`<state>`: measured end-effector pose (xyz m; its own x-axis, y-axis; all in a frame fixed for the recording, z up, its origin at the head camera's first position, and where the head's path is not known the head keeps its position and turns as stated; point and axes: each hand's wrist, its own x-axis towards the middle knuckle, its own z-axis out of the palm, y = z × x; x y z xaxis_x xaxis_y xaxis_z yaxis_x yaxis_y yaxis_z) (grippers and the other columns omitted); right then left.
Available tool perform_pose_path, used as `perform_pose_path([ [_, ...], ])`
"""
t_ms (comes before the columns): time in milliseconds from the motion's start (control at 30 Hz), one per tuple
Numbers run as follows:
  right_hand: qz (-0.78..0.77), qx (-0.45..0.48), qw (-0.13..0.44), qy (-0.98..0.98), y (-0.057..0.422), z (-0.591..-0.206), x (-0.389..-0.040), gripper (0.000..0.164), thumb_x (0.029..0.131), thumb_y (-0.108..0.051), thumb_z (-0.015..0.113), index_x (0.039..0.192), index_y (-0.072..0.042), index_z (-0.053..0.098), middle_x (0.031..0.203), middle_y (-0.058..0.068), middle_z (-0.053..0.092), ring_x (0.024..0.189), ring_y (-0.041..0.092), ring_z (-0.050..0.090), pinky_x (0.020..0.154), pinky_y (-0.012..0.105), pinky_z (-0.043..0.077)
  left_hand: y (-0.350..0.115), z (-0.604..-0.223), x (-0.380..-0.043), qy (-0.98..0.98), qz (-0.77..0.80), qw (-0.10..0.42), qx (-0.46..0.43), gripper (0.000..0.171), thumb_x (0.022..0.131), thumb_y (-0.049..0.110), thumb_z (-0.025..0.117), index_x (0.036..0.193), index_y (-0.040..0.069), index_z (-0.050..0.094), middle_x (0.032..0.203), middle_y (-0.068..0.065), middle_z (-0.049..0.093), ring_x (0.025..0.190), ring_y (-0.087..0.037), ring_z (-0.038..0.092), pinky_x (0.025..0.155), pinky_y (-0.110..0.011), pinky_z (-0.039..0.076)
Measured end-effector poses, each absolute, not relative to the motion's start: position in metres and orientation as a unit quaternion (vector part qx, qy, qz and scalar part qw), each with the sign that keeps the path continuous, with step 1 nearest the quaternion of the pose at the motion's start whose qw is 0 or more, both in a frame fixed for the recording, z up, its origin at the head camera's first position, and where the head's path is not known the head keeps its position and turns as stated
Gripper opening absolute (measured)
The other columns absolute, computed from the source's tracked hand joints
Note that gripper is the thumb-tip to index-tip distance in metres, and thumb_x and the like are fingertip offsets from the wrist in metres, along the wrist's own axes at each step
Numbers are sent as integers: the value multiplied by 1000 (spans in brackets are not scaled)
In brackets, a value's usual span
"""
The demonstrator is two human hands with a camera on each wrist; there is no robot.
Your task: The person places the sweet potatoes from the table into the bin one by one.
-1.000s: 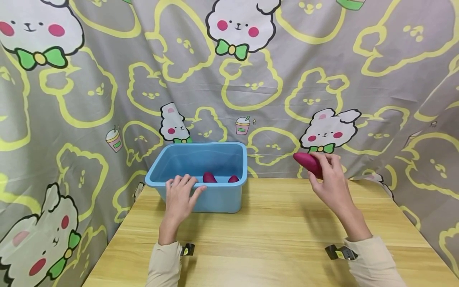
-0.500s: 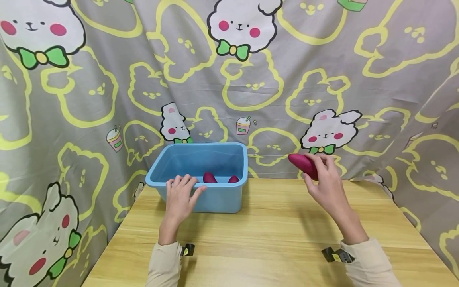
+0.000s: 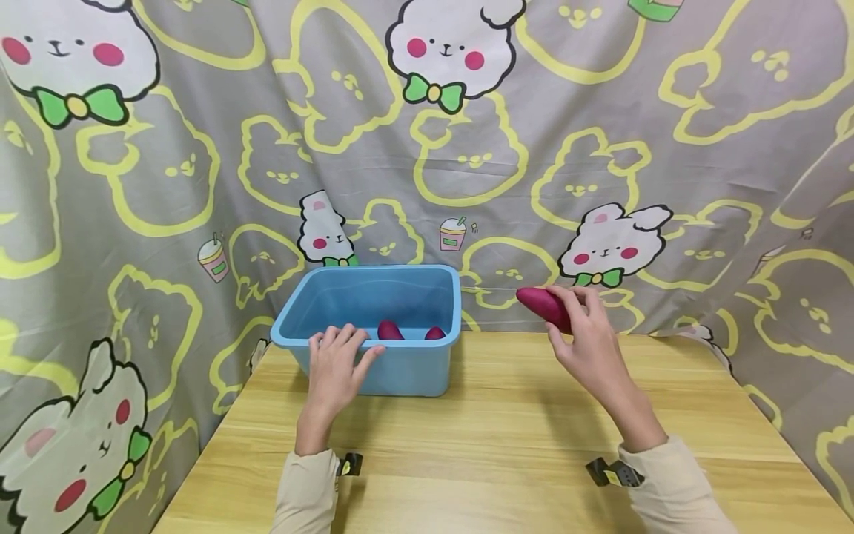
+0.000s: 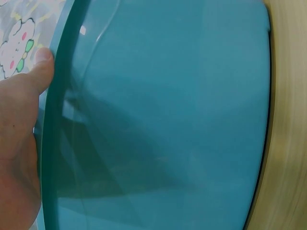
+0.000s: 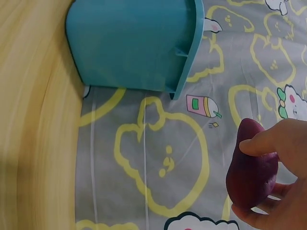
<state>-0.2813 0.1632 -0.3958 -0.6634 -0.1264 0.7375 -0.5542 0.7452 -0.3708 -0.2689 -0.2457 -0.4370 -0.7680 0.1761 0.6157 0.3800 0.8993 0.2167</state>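
Note:
My right hand [image 3: 592,352] holds a purple sweet potato [image 3: 542,307] above the table, to the right of a blue plastic bin [image 3: 414,371]. In the right wrist view, the thumb lies across the upper part of this sweet potato [image 5: 252,177], with fingers behind and below it. My left hand [image 3: 332,374] grips the bin's near rim, its fingers hooked over the edge. The left wrist view shows the thumb [image 4: 43,69] along that rim. Inside the bin, two more purple sweet potatoes [image 3: 389,331] [image 3: 435,334] show partly above the near rim; the rest of the floor there is hidden.
The bin stands on a light wooden table [image 3: 507,445], towards its back left. A grey curtain [image 3: 480,215] with rabbit prints hangs behind the table and along both sides. Each wrist carries a small dark camera, including one at the right cuff [image 3: 614,472].
My right hand has moved left towards the bin, carrying the sweet potato with it. The left hand and the bin have stayed in place.

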Motion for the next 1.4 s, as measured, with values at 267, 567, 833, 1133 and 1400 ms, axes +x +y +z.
perform_pose_path([
  [267,301,206,352,-862,153,-395,-282,62,81,5,80,137,-8,59,129,25,50,112,42,53,88,62,48,-245,-437,-270,-925,-166,306,-150,36,98,48,66,105,12,70,103,-7,64,104,-32,52,101,-61,29],
  [567,303,218,345,-861,138,-394,-284,60,83,2,80,139,-9,59,129,20,53,115,39,53,86,60,52,-245,-436,-268,-925,-163,308,-149,35,98,46,67,105,12,70,102,-7,65,104,-33,52,101,-61,29],
  [833,301,229,343,-860,124,-393,-286,59,85,-2,81,139,-10,59,129,19,55,114,39,53,87,58,52,-245,-437,-269,-923,-162,314,-153,34,98,45,67,103,12,70,100,-7,64,103,-33,53,101,-62,29],
  [1133,312,234,337,-857,112,-393,-288,58,85,-2,81,139,-11,59,132,15,58,112,37,54,86,57,53,-245,-435,-270,-924,-162,312,-153,34,98,46,67,103,13,70,100,-6,64,102,-32,52,101,-61,29],
  [1400,335,243,327,-850,98,-395,-290,55,89,-5,78,141,-10,59,133,17,56,114,36,54,87,56,54,-244,-437,-269,-924,-161,311,-152,34,98,46,67,103,13,70,100,-6,63,102,-32,52,101,-62,29],
])
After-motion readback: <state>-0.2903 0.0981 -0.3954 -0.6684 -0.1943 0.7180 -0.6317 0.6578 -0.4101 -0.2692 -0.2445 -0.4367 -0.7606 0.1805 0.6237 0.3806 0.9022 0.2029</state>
